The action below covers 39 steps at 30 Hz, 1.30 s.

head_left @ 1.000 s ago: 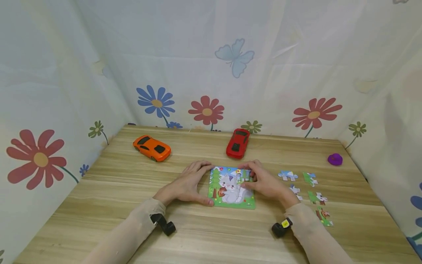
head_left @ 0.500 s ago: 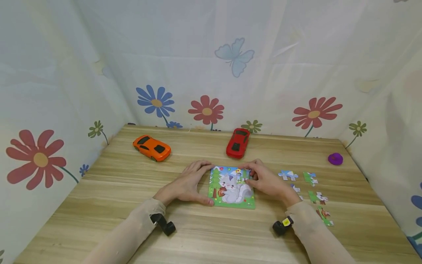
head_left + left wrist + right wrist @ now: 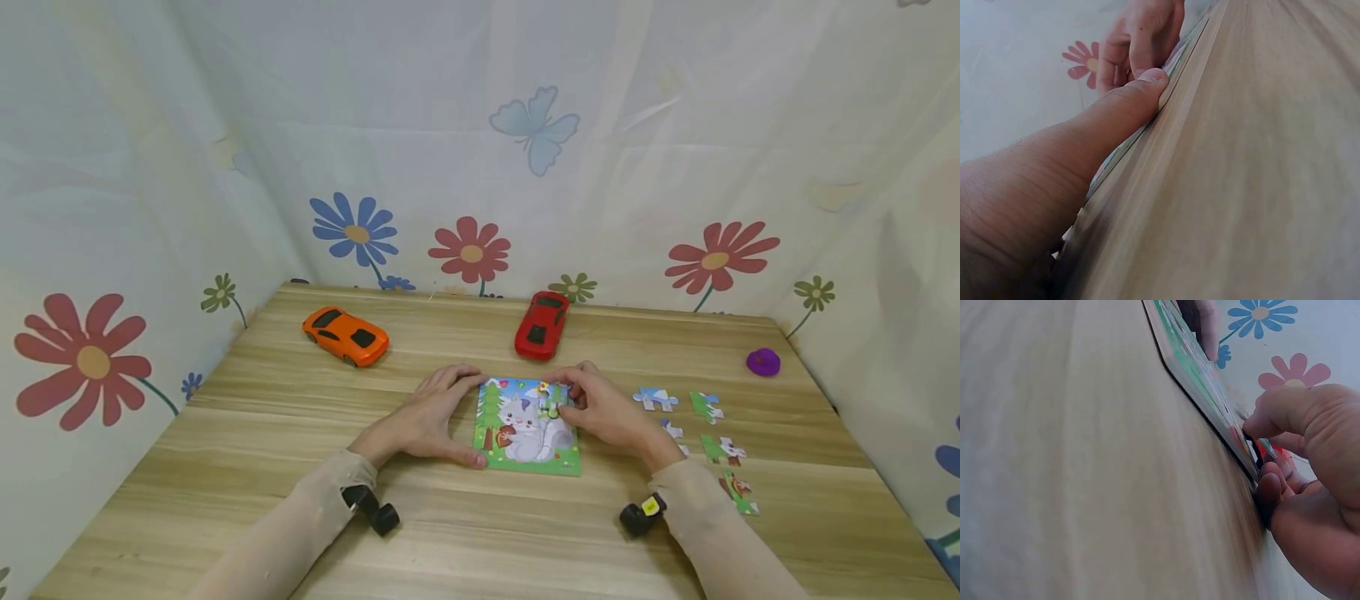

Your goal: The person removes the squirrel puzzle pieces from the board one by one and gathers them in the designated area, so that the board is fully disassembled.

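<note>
A square jigsaw puzzle (image 3: 525,433) with a grey squirrel picture lies on the table in the head view. My left hand (image 3: 423,421) rests along its left side, thumb straight against the near corner and fingers at the far corner; in the left wrist view that thumb (image 3: 1129,97) touches the edge. At the upper right of the puzzle my right hand (image 3: 603,410) pinches a small puzzle piece (image 3: 554,398) between thumb and fingers. The right wrist view shows the fingertips of the right hand (image 3: 1310,444) at the board's edge, partly hiding the piece.
Several loose puzzle pieces (image 3: 723,450) lie to the right on the wooden table (image 3: 450,533). An orange toy car (image 3: 347,337) and a red toy car (image 3: 542,325) stand farther back. A purple toy hat (image 3: 763,362) sits near the right edge.
The piece under my right fingers has shifted and now lies closer to the picture's surface; the right thumb has moved slightly up and right. My left hand has not moved.
</note>
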Available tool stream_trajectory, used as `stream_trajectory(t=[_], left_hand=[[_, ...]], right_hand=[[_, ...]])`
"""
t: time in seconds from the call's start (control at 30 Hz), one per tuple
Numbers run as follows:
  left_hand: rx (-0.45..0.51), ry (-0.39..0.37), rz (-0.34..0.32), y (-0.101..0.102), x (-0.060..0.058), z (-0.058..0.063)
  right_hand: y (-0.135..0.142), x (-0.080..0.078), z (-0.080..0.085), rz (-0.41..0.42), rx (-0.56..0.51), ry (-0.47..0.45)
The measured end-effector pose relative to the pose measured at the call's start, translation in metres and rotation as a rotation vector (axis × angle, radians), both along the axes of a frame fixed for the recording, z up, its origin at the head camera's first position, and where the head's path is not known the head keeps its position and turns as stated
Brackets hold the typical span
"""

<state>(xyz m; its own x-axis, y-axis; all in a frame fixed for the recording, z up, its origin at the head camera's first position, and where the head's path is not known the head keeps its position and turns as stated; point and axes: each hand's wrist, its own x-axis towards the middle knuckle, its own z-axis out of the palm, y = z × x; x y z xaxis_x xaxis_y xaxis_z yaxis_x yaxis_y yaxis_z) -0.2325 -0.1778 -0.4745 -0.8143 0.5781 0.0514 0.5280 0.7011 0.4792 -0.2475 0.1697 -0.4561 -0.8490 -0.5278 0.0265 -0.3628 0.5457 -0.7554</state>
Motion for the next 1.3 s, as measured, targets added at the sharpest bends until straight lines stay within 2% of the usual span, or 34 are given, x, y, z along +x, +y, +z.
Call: stream_trajectory(t=[0.33, 0.5, 0.7, 0.9, 1.1, 1.3], left_hand=[[-0.011, -0.006, 0.001, 0.0, 0.001, 0.002], [-0.019, -0.005, 0.003, 0.001, 0.001, 0.002], [-0.011, -0.011, 0.01, 0.001, 0.001, 0.002], [-0.009, -0.014, 0.007, 0.0, 0.001, 0.002], [-0.007, -0.019, 0.008, 0.0, 0.001, 0.001], [-0.004, -0.018, 0.012, 0.0, 0.001, 0.0]], right_hand=[[0.003, 0.001, 0.008, 0.044, -0.029, 0.036], [0.009, 0.002, 0.021, 0.05, -0.037, 0.063], [0.022, 0.003, 0.04, 0.017, -0.048, 0.117], [0.043, 0.006, 0.055, -0.012, -0.076, 0.124], [0.065, 0.007, 0.056, -0.064, -0.044, 0.121], [0.076, 0.005, 0.05, -0.075, -0.025, 0.111]])
